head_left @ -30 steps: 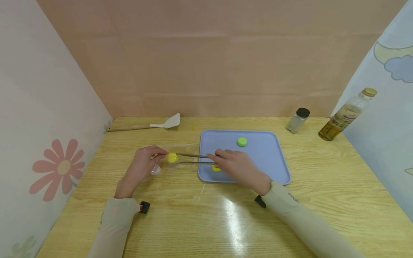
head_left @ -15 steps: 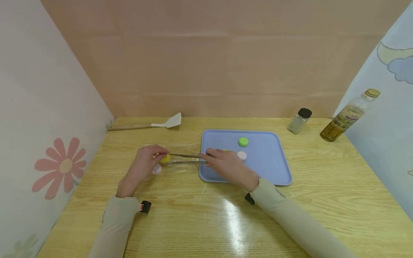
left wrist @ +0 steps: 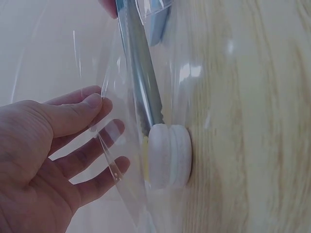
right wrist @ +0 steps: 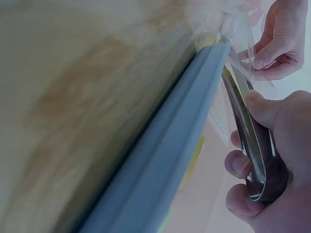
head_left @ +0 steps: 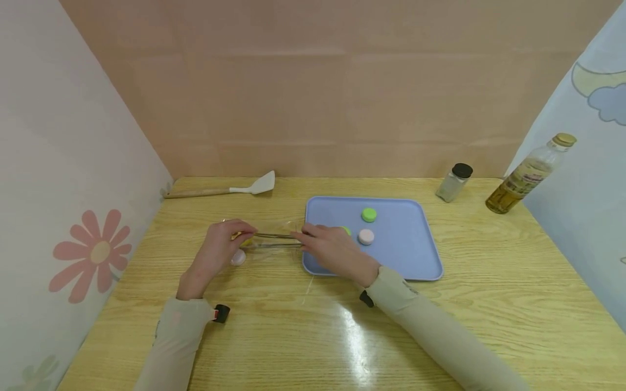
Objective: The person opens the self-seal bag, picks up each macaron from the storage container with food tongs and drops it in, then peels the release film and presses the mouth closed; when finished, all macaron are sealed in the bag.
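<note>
My left hand (head_left: 220, 247) pinches the edge of a clear plastic bag (left wrist: 126, 194) between thumb and forefinger, the other fingers spread behind the film. My right hand (head_left: 335, 247) grips metal tongs (right wrist: 245, 131), whose tips reach left into the bag. A yellow macaron (head_left: 248, 241) is at the tong tips, mostly hidden by the left fingers. Close by, a pale pink macaron (left wrist: 170, 155) rests inside the bag, near the tabletop. Under and beyond the right hand lies a blue tray (head_left: 401, 260) bearing green macarons (head_left: 369, 215) and another pale pink macaron (head_left: 366, 237).
A white spatula with a wooden handle (head_left: 195, 193) lies at the back left. Toward the back right stand a black-lidded jar (head_left: 451, 187) and an oil bottle (head_left: 518, 182). In the right wrist view, a yellow edge (right wrist: 194, 160) shows past the tray's rim.
My right hand and the tongs have moved left, carrying the yellow macaron deeper into the bag. More macarons on the tray have come into sight. The left hand has hardly moved.
</note>
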The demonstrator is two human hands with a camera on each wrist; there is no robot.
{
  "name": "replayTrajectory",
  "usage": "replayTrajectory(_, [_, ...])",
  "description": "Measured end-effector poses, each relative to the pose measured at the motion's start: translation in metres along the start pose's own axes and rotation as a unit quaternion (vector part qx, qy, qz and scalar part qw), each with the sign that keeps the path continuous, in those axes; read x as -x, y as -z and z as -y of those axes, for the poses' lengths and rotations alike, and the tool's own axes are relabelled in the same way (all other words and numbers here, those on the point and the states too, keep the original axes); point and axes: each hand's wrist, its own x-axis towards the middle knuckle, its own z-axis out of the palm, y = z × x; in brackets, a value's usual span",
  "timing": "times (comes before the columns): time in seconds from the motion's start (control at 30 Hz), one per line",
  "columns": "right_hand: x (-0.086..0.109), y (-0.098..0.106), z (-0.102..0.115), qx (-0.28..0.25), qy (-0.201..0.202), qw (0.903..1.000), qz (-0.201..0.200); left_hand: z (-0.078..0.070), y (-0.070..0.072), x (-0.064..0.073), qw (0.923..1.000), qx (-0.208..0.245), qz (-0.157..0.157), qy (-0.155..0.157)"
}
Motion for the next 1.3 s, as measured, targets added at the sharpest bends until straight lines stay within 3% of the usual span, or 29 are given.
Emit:
replayTrajectory(0.2, [-0.004,-0.002,0.001,0.002,-0.001,0.9997,0.022,0.0,0.0,0.0,1.0,-0.002,0.0,-0.003])
replayTrajectory(0.8, [0.014,0.013,-0.002,0.05,-0.006,0.9987,0.005,-0.002,0.001,0.001,0.9998,-0.011,-0.003,-0.015])
replayTrajectory(1.03, [0.031,0.027,-0.005,0.041,-0.029,0.9987,0.014,-0.002,0.004,0.002,0.9999,-0.01,0.003,-0.004])
replayTrajectory(1.3, [0.054,0.038,-0.01,0.065,-0.037,0.9967,0.032,-0.002,0.002,0.002,0.9999,-0.008,0.001,-0.009])
